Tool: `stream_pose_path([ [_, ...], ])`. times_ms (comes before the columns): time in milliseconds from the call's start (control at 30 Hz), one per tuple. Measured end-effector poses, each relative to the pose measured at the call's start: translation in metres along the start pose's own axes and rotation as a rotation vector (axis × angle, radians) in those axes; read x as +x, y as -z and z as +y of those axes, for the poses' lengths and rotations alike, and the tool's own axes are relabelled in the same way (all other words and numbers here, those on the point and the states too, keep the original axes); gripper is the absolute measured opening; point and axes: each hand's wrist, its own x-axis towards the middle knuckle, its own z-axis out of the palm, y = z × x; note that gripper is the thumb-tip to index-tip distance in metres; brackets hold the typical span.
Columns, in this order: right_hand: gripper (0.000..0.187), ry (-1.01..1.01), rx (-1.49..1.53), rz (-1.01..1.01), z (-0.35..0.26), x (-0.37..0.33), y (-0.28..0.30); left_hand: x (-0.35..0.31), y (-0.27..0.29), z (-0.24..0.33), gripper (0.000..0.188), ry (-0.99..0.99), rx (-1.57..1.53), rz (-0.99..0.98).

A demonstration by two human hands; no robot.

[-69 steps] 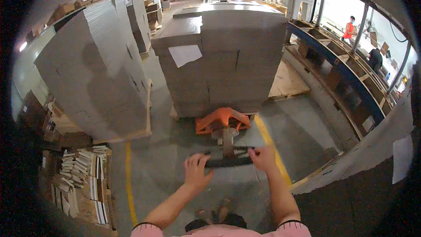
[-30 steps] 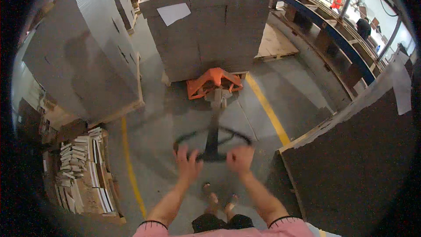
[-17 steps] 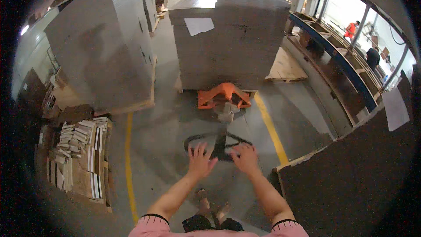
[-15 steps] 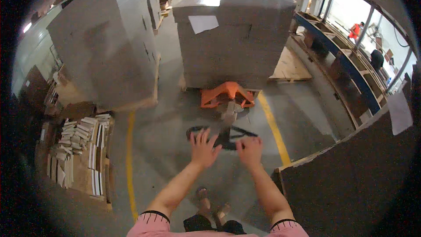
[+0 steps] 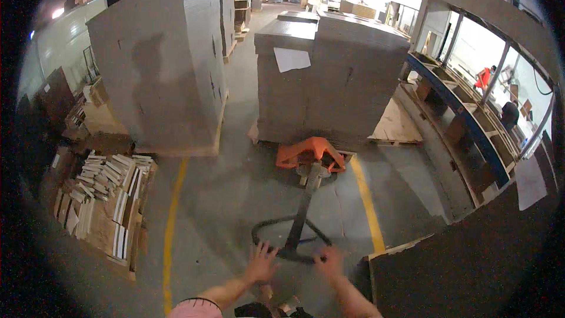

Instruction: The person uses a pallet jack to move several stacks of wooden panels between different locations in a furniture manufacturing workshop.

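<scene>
Spread-fingered, the left hand [image 5: 261, 265] lies at the left end of the black handle [image 5: 292, 255], while the right hand [image 5: 329, 262], blurred, is at its right corner, whether wrapped round it I can't tell. Beyond them, the orange pallet jack [image 5: 316, 147] stands at the foot of a tall grey-brown stack [image 5: 335, 88] bearing a white sheet [image 5: 292, 59].

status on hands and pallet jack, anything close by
Left hand open at the handle; right hand at its other end, grip blurred. Pallet jack at middle stack. Dark stack close on the right.
</scene>
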Motion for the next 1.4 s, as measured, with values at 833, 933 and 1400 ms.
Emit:
stream_pose_path([
  [833, 0.029, 0.041, -0.265, 0.165, -0.060, 0.123, 0.057, 0.166, 0.100, 0.018, 0.061, -0.116, 0.066, 0.234],
  [933, 0.021, 0.062, -0.162, 0.612, -0.096, 0.158, 0.074, 0.209, 0.115, 0.033, 0.060, -0.059, -0.001, 0.287],
  [1400, 0.033, -0.059, -0.166, 0.237, -0.010, 0.043, 0.040, 0.079, 0.057, 0.009, 0.059, -0.259, 0.104, 0.017],
])
